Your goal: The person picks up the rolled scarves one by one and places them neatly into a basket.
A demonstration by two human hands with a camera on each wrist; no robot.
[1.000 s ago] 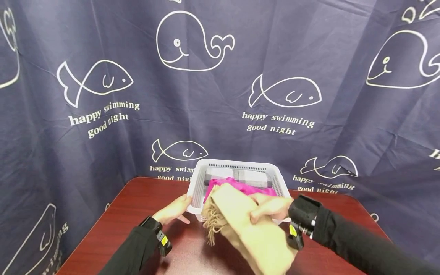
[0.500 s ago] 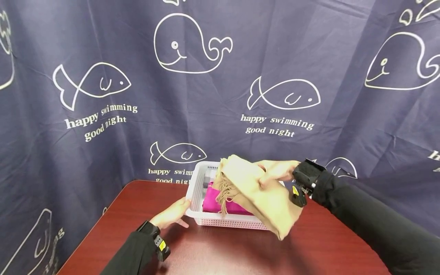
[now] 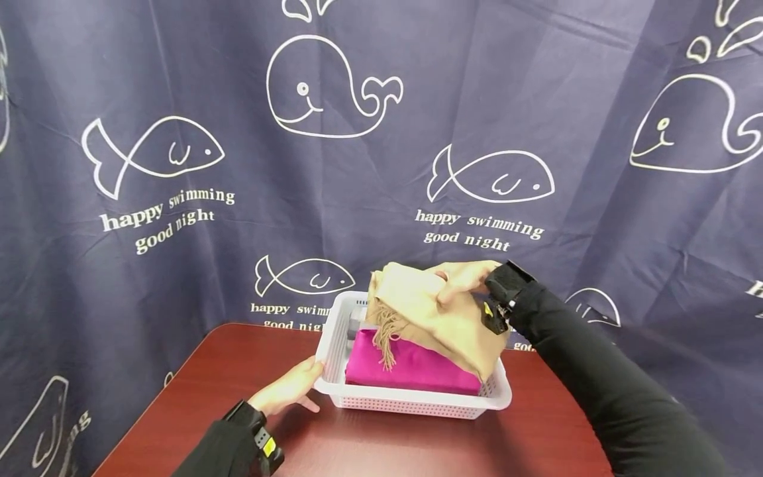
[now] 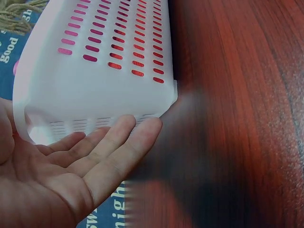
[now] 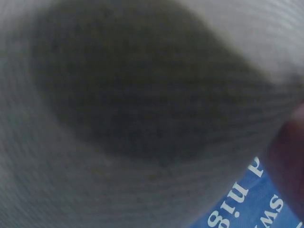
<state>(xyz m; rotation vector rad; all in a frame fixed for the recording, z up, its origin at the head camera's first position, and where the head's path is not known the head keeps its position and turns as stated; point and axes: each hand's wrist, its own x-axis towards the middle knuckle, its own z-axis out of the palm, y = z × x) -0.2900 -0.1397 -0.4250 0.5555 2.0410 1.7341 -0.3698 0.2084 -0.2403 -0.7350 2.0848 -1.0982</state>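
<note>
the right hand (image 3: 461,278) grips a folded tan scarf (image 3: 435,315), fingers curled over its top fold, and holds it above the far half of a white slotted basket (image 3: 417,401); the scarf hangs tilted, its fringe (image 3: 386,338) dangling toward a folded magenta cloth (image 3: 411,368) that lies flat inside the basket. a bit of grey fabric (image 3: 357,315) shows at the basket's far left corner behind the scarf. the left hand (image 3: 286,392) lies with fingers nearly straight and relaxed against the basket's near left corner, holding nothing, most likely there to keep the light basket from sliding on the dark red tabletop (image 3: 208,377) while the other hand works above it. the head view gives the whole layout, including the navy backdrop (image 3: 179,165) printed with whales and fish. the left wrist view adds what that one cannot: the fingers (image 4: 118,137) touch the basket's rounded corner (image 4: 42,123) flat, not hooked under the rim, and magenta shows through the slots. the right wrist view is filled by blurred woven fabric (image 5: 142,114), presumably the scarf close to the lens, so it tells nothing of the grip; only a scrap of backdrop lettering shows at the bottom right.
</note>
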